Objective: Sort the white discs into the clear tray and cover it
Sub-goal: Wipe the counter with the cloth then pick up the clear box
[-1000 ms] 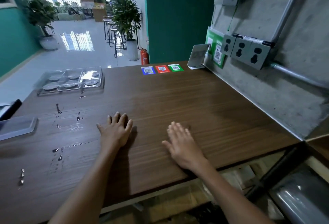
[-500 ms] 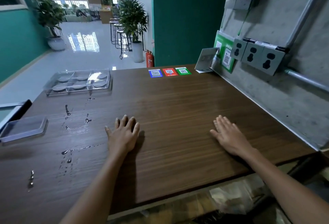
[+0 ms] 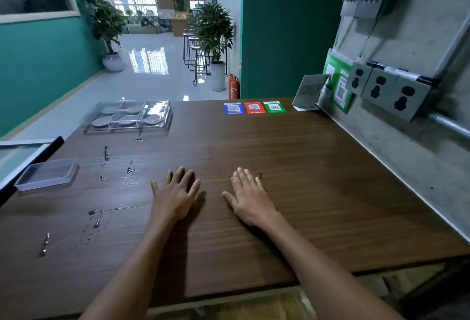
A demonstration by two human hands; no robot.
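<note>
Resting palm-down on the wooden table [image 3: 318,192], the left hand [image 3: 175,197] lies flat with its fingers straight and slightly spread, holding nothing. The right hand [image 3: 250,198] lies just beside it in the same manner, fingers straight and close together, thumb angled out toward the left hand, and nothing in its grasp. Both bare forearms run back to the near edge of the tabletop, whose dark brown surface shows a fine straight grain.

To the left of the left hand, scattered water drops [image 3: 105,156] glint on the wood in small streaks and beads. Farther left, near the table's edge, a shallow rectangular container [image 3: 47,174] of frosted translucent plastic with rounded corners sits on the table.

At the far left corner stands the clear tray [image 3: 128,116], a rectangular piece of glossy transparent plastic divided into compartments, with a clear cover over it. Inside, the white discs [image 3: 126,117] lie flat in the compartments, round and matte, looking greyish through the plastic.

Along the far edge, three small square QR-code stickers [image 3: 254,108] in blue, red and green lie in a row. On the right, a rough grey concrete wall [image 3: 417,39] carries brushed metal power sockets [image 3: 389,90] and a metal conduit pipe [image 3: 450,126].
</note>
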